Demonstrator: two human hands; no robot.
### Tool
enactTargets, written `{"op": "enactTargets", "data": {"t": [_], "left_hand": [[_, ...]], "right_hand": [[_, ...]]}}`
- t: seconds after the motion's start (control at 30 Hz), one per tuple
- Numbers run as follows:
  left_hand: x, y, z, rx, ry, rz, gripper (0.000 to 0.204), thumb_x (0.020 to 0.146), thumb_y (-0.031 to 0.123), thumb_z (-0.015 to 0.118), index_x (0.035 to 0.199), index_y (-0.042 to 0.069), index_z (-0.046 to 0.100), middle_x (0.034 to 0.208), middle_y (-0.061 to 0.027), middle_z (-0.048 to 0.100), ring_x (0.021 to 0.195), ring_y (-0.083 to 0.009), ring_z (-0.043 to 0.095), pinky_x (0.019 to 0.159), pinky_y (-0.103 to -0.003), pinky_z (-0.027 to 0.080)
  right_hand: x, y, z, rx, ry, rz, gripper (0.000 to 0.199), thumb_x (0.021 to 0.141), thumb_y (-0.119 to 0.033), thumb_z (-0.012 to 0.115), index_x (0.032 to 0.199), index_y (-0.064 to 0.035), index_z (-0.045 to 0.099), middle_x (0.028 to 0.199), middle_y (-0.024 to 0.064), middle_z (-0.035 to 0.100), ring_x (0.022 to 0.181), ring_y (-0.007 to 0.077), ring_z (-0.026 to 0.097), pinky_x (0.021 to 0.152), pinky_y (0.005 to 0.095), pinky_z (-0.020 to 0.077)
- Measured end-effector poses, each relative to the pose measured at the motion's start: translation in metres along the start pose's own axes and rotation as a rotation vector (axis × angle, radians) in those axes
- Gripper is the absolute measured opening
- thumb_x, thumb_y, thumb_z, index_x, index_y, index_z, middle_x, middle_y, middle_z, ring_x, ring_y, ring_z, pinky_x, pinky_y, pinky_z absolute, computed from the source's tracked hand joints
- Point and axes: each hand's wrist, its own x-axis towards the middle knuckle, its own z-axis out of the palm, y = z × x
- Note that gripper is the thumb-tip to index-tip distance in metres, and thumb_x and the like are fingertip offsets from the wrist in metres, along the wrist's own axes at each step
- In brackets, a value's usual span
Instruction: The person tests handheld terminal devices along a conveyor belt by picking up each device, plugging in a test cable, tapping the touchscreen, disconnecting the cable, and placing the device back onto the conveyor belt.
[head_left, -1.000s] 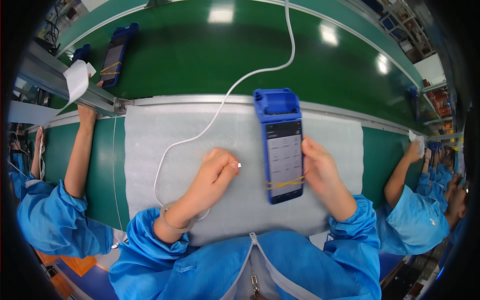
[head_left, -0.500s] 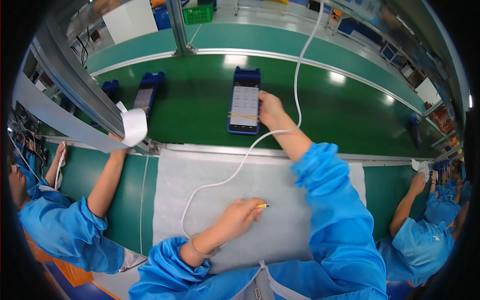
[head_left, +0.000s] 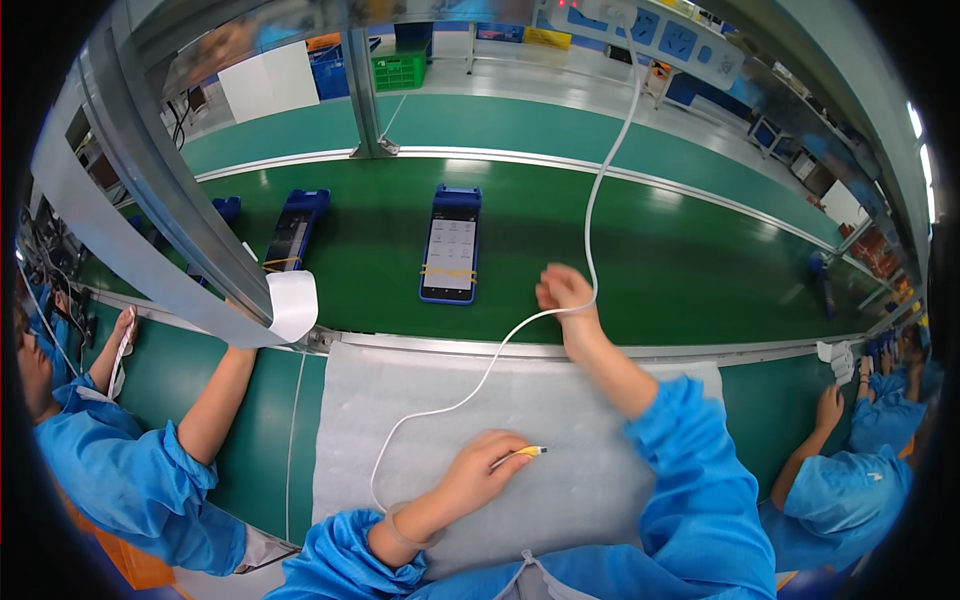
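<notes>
My left hand (head_left: 484, 472) is over the grey mat (head_left: 580, 480), closed in a pinch on a cable plug (head_left: 532, 452) with a yellow body and a metal tip. From it the white cable (head_left: 480, 372) curves over the mat and rises past my right hand. A blue handheld terminal (head_left: 449, 245) with a lit screen and yellow rubber bands lies on the green conveyor belt (head_left: 680, 260). My right hand (head_left: 567, 292) is to its right, apart from it, above the belt's near side. It holds nothing; its fingers are loosely bent, slightly blurred, and the cable passes across its wrist.
More blue terminals (head_left: 298, 228) lie on the belt to the left, behind a metal post (head_left: 185, 170) with a white paper flap (head_left: 293, 306). Co-workers in blue sleeves (head_left: 145, 455) sit on both sides. A socket strip (head_left: 655, 35) hangs above.
My right hand has let go of the terminal and drawn back toward me. The terminal now lies farther left on the belt. My left hand keeps the plug, and the view has tilted up.
</notes>
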Motion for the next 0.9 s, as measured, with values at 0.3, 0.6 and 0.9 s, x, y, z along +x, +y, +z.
{"op": "enactTargets", "data": {"t": [0.3,0.6,0.9], "left_hand": [[0.001,0.002,0.000,-0.175,0.120,0.013,0.008,0.082,0.005,0.055,0.088,0.001,0.058,0.095,-0.0084,0.053,0.090,-0.0181,0.050,0.081,-0.027,0.039],[-0.002,-0.001,0.002,-0.045,0.101,0.039,0.009,0.082,0.004,0.054,0.089,0.002,0.059,0.099,-0.0090,0.053,0.088,-0.0186,0.052,0.076,-0.027,0.041],[-0.006,0.009,0.006,0.051,0.114,0.052,0.006,0.081,0.004,0.056,0.085,0.001,0.058,0.092,-0.0113,0.055,0.086,-0.0236,0.053,0.074,-0.029,0.042]], "right_hand": [[-0.175,-0.005,-0.036,-0.095,-0.478,0.218,0.022,0.090,-0.013,0.044,0.106,-0.0002,0.050,0.093,0.0048,0.055,0.081,0.0100,0.051,0.072,0.0245,0.0436],[-0.183,0.013,-0.043,-0.247,-0.488,-0.059,0.020,0.086,-0.006,0.051,0.105,-0.0006,0.053,0.088,0.0013,0.054,0.072,0.0051,0.049,0.064,0.0179,0.0408],[-0.182,0.025,-0.053,-0.057,-0.545,0.143,0.017,0.086,-0.003,0.050,0.103,0.0004,0.053,0.090,0.0064,0.058,0.075,0.0085,0.054,0.068,0.0214,0.0459]]}}
